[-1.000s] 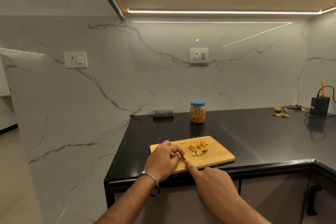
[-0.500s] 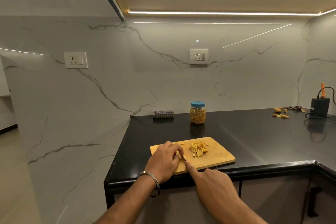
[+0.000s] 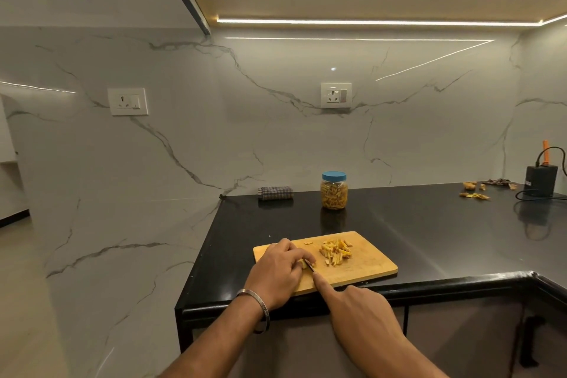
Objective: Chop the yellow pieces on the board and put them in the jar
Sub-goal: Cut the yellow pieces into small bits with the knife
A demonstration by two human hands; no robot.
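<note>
Currently, head view, lower centre of the frame: your left hand (image 3: 277, 270) rests on the wooden board (image 3: 362, 267), its fingers curled round a small yellow piece (image 3: 303, 263) and pinning it to the wood. Your right hand (image 3: 359, 313) comes in from the lower right, index finger stretched along the back of a knife (image 3: 310, 265); the other fingers wrap the handle, which is hidden beneath the hand. Only the blade tip shows, right beside the held piece. A metal bangle (image 3: 260, 307) circles your left wrist.

Board, right half: heap of chopped yellow pieces (image 3: 336, 252), with one stray bit nearer the board's far edge.

Centre of the frame, beyond the board and well apart from it: jar (image 3: 333, 195), upright on the black worktop (image 3: 429, 224), blue lid on, yellow pieces inside.

Left of the jar, against the wall: folded checked cloth (image 3: 275, 193). Right of the frame: yellow scraps (image 3: 474, 195) near a black box (image 3: 540, 179) with a cable.
</note>
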